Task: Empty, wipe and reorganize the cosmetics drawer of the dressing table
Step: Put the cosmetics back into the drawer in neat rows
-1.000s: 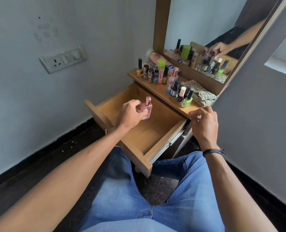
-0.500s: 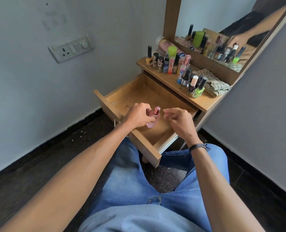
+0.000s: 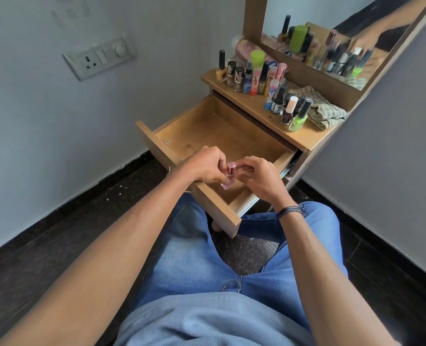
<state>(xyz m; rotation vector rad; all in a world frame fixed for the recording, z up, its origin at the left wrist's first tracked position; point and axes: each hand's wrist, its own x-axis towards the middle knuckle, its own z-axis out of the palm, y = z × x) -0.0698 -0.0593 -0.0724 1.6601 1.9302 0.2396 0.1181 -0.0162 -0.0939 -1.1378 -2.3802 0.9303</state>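
Pink glass bottle (image 3: 228,180), small and squarish with a rose-metallic cap (image 3: 231,168), sits between both hands just above the near end of the open wooden drawer (image 3: 214,206), whose floor shows bare. The left hand (image 3: 204,166) curls round the body from the side, while the right hand (image 3: 259,176) pinches the cap between thumb and forefinger. It looks light for its size, yet rigid and breakable, and smooth glass is likely slippery. The flat sides of the body are the safer place to hold, because a cap can loosen or pull off under the weight. Whether the cap is tight cannot be told. Setting it down upright on the hard board would call for a gentle touch. Beyond the drawer, the wooden dressing-table top (image 3: 304,139) carries a crowded row of nail-polish bottles and tubes (image 3: 256,78) and a folded checked cloth (image 3: 324,111), leaving little free space. A mirror (image 3: 331,18) stands behind them. A switch-and-socket plate (image 3: 99,57) is fixed to the pale wall, and the floor (image 3: 57,233) is dark stone.
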